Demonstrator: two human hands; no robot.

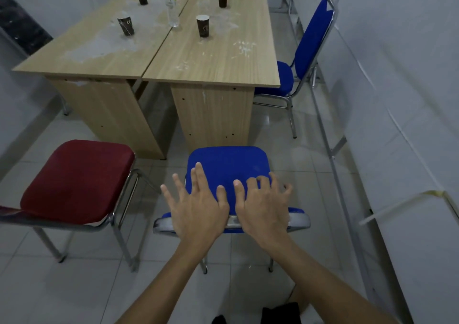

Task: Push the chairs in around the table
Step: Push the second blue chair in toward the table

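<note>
A blue chair (228, 164) stands in front of me, its seat pulled back from the wooden table (213, 57). My left hand (196, 204) and my right hand (263, 207) hover with spread fingers over the top of its chrome-framed backrest; I cannot tell whether they touch it. A red chair (77, 179) stands to the left, also away from the table. A second blue chair (308, 48) sits at the table's right side, its seat partly under the tabletop.
Two wooden tables stand pushed together, holding several dark paper cups (203, 25) and a clear water bottle (171, 3). A white wall with a metal frame (332, 149) runs close along the right. Pale floor tiles surround the chairs.
</note>
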